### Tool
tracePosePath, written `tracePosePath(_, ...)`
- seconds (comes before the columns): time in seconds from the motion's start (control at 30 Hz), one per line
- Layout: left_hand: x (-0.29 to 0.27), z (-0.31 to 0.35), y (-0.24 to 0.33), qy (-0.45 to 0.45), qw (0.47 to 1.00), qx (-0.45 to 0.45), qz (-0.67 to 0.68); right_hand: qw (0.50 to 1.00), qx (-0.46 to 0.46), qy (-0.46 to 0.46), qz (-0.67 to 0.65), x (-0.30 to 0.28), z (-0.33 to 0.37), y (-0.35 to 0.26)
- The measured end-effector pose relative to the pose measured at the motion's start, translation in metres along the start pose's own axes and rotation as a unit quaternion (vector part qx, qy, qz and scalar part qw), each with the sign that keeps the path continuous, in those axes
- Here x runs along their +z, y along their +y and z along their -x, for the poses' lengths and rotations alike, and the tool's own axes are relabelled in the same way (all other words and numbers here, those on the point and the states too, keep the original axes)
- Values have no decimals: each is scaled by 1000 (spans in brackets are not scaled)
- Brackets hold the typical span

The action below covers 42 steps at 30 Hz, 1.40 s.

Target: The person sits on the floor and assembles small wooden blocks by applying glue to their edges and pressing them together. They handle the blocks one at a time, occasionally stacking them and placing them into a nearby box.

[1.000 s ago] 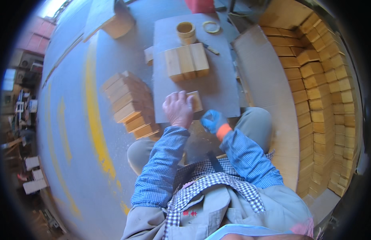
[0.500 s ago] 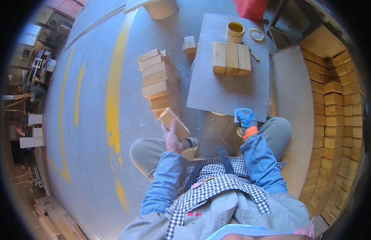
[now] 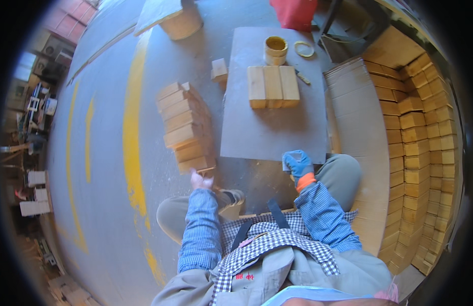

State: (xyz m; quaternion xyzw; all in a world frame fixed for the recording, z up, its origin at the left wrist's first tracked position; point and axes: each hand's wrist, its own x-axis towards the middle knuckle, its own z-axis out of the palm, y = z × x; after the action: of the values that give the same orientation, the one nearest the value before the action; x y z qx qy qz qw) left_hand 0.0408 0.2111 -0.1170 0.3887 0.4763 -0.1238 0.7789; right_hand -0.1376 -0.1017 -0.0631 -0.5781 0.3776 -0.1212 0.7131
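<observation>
Here's the pale, rectangular wooden block [image 3: 193,164] at the near end of the leaning stack of light wooden blocks [image 3: 183,120], down on the blue-grey floor [image 3: 108,214] to the left. Right at it, the bare left hand [image 3: 201,180], fingers curled in close, blurred; whether they grip the block or merely rest against it, I cannot tell. So the step in hand looks like handling a single block at that stack's end. A move from here calls for a clean pinch or a clean release, without nudging the neighbouring blocks.

Over on the other side, the right hand [image 3: 300,166], in a blue glove with an orange cuff, is closed around a small, flat, pale grey pad [image 3: 286,162], just by the near edge of the grey, board-topped surface [image 3: 241,140]. On that surface, three light wooden blocks [image 3: 273,87] sit side by side; behind them stands a yellow-stained round pot [image 3: 275,53], with a pale yellow ring [image 3: 296,49] to its right. Farther right, beyond a brown cardboard sheet [image 3: 361,127], rows of yellowish wooden blocks [image 3: 415,153] are piled high.
</observation>
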Motion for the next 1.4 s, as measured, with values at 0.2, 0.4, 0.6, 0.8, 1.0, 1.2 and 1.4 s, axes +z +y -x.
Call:
tracePosePath(0.2,92,108,-25,-71,785,516,-335,1000,18,-1,-15,6,7,-4)
tracePosePath(0.4,255,137,-68,-269,666,516,-466,998,35,-30,-38,5,15,-19)
tracePosePath(0.6,256,120,-63,-243,666,443,-549,998,19,-25,-53,2,19,-25)
tracePosePath(0.8,181,137,-31,-214,589,528,-573,996,20,-33,-85,1,15,-14)
tracePosePath(1.0,112,172,-66,-163,423,669,-589,995,-2,-4,-104,-2,16,-13)
tracePosePath(1.2,98,198,-106,-229,473,560,-641,993,10,5,-114,-5,11,-19)
tracePosePath(1.4,126,169,-96,-278,509,595,-556,995,-83,-8,-56,2,7,-28)
